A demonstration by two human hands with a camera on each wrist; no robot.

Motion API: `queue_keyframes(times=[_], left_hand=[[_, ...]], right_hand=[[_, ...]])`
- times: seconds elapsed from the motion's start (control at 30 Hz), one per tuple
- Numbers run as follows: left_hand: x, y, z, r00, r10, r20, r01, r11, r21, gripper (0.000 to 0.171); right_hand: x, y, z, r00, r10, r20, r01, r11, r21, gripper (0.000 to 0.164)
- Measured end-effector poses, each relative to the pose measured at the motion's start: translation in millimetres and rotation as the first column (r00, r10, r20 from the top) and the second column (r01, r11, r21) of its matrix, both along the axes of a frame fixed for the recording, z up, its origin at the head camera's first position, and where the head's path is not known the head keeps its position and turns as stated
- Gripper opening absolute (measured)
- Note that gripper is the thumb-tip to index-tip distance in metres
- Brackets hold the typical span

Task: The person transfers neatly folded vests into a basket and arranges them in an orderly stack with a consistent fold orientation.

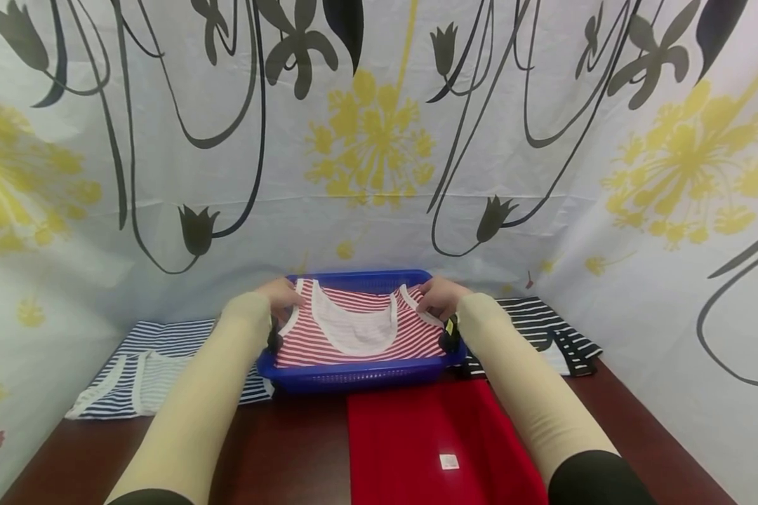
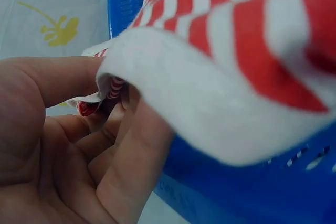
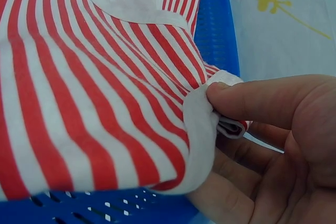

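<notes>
A red-and-white striped tank top [image 1: 360, 337] with white trim lies spread across a blue plastic basket [image 1: 354, 375]. At its left armhole my left hand [image 1: 281, 294] pinches the white edge between thumb and fingers; the left wrist view shows the trim [image 2: 157, 72] folded over those fingers. My right hand [image 1: 442, 298] holds the opposite armhole, its thumb pressing on the white binding [image 3: 199, 129] in the right wrist view. Both hands are near the basket's far corners. The tank top's underside is hidden.
Left of the basket lies a blue-and-white striped top [image 1: 120, 379]. To the right is a black-and-white striped garment [image 1: 543, 330]. A red cloth [image 1: 417, 442] with a white label lies in front on the dark brown table [image 1: 290, 456]. A patterned curtain [image 1: 379, 238] hangs behind.
</notes>
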State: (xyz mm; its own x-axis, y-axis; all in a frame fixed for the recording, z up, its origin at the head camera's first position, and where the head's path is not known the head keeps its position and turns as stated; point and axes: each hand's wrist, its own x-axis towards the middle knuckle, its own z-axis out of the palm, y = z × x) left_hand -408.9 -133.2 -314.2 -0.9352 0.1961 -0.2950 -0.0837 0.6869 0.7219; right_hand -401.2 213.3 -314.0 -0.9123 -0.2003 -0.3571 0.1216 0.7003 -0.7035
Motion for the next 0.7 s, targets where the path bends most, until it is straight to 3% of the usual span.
queue_keyframes(times=[0.37,0.7], left_hand=[[-6.4,4.3,-10.3,0.999,0.028,0.022,-0.027,0.999,-0.021,0.05],[4.3,6.5,-3.1,1.0,-0.003,0.007,0.003,1.0,-0.026,0.055]], right_hand=[[5.0,-2.5,0.2,0.999,0.011,-0.046,-0.008,0.998,0.068,0.063],[9.8,-6.4,2.9,0.998,0.027,-0.056,-0.02,0.994,0.107,0.061]])
